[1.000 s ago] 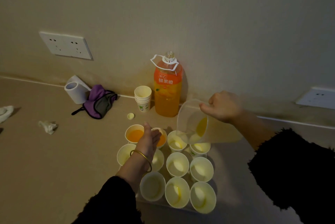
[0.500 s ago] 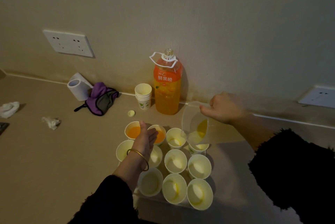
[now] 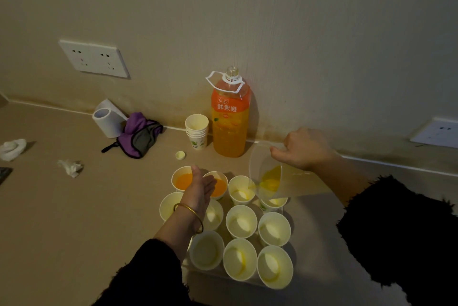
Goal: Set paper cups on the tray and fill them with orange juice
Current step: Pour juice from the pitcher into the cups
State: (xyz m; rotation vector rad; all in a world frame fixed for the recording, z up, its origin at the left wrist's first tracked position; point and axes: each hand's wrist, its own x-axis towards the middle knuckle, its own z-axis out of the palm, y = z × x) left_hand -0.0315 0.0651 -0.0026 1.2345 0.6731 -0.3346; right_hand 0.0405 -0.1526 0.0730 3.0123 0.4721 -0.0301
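Paper cups (image 3: 241,221) stand in close rows on a pale tray (image 3: 210,274) on the counter (image 3: 74,219). The two at the far left of the back row already hold orange juice (image 3: 183,180); the rest look empty or barely wetted. The right hand (image 3: 304,149) grips the rim of a clear jug (image 3: 267,164), tipped so its lip hangs over the third back-row cup (image 3: 240,190), apparently the next to be filled. The left hand (image 3: 200,186), fingers straight and held together, reaches in edge-on above the two filled cups, likely to steady them or shield them from splashes; whether it touches them cannot be told.

Behind stand the uncapped orange juice bottle (image 3: 229,122) against the wall and a stack of spare cups (image 3: 197,130) just beside it, both within easy reach for refills. The bottle cap (image 3: 180,155) lies nearby.

In the dim light no stream from the jug can be made out, and the tray shows only as a faint edge. The left forearm may hide another cup. A purple sleep mask (image 3: 138,134), a white roll (image 3: 107,118) and crumpled tissue (image 3: 70,168) lie well apart to the left.
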